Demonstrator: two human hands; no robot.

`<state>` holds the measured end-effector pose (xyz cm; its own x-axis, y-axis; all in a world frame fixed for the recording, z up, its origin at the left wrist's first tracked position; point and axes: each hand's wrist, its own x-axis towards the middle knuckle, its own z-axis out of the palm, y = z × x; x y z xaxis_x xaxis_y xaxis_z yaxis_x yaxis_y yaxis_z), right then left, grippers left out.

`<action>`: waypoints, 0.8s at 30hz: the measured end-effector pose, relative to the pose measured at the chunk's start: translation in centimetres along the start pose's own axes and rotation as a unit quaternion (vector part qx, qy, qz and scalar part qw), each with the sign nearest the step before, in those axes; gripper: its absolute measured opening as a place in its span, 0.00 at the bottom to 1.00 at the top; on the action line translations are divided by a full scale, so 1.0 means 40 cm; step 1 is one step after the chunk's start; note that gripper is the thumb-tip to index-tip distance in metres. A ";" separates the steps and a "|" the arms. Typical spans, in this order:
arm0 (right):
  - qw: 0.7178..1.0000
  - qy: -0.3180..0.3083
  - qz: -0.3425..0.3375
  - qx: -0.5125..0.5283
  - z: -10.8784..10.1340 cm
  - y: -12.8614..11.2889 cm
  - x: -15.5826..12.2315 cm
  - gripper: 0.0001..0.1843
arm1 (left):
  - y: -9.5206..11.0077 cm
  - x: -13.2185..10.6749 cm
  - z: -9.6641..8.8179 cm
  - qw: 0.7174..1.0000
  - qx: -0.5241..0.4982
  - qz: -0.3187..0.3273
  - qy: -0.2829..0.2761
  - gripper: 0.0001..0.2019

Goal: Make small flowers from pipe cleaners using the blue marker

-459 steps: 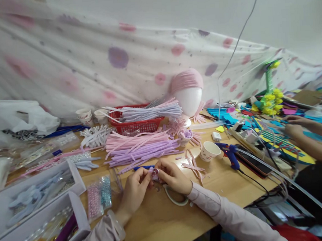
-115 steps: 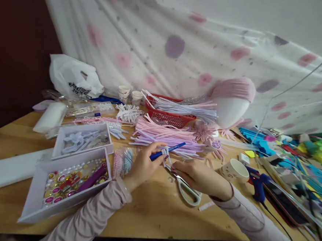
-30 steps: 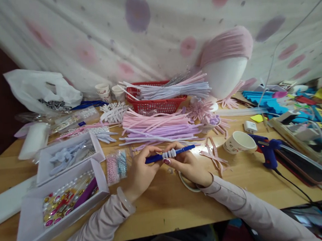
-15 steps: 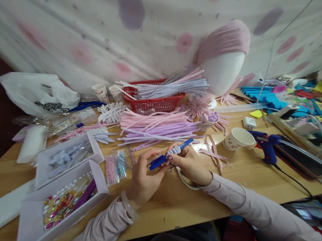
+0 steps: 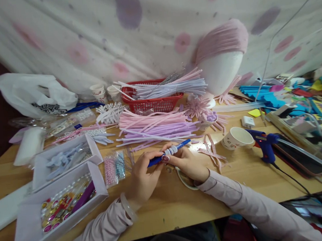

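Note:
My left hand (image 5: 143, 177) grips the near end of a blue pen (image 5: 182, 145) that lies slanted above the wooden table (image 5: 167, 212). A pale lilac pipe cleaner coil (image 5: 171, 150) is wound round the pen's middle. My right hand (image 5: 184, 163) pinches that coil from below, thumb and fingers closed on it. Scissors with a pale handle (image 5: 183, 179) lie on the table under my right hand, mostly hidden.
Heaped pink and lilac pipe cleaners (image 5: 156, 130) and a red basket (image 5: 151, 102) lie behind my hands. White trays of gems (image 5: 57, 208) and shapes (image 5: 64, 160) sit left. A paper cup (image 5: 236, 139), blue glue gun (image 5: 263, 144) and foam head (image 5: 218, 57) stand right.
The pipe cleaner has stayed wound round the pen. Over the last second the pen tilted up at its far end, then settled a little flatter, while my hands kept their hold.

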<state>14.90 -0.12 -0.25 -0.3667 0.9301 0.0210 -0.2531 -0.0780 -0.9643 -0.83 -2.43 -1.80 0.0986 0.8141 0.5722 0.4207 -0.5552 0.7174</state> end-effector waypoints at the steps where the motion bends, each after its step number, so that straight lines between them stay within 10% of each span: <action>1: 1.000 -0.005 -0.009 -0.011 -0.002 0.002 0.000 0.17 | -0.002 0.001 0.000 1.000 0.013 0.014 0.005 0.09; 9: 0.995 -0.056 -0.033 -0.070 -0.053 -0.007 0.015 0.13 | -0.002 0.019 -0.010 0.991 0.066 0.109 -0.044 0.12; 24: 0.996 0.011 -0.075 -0.037 -0.150 -0.070 0.056 0.15 | -0.015 -0.012 -0.092 0.994 0.100 0.017 0.033 0.09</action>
<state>20.16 4.33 0.90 -0.3105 0.9367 0.1617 -0.2372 0.0884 -0.9674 -4.45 -3.10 -1.05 0.0598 0.7790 0.6241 0.5896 -0.5320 0.6077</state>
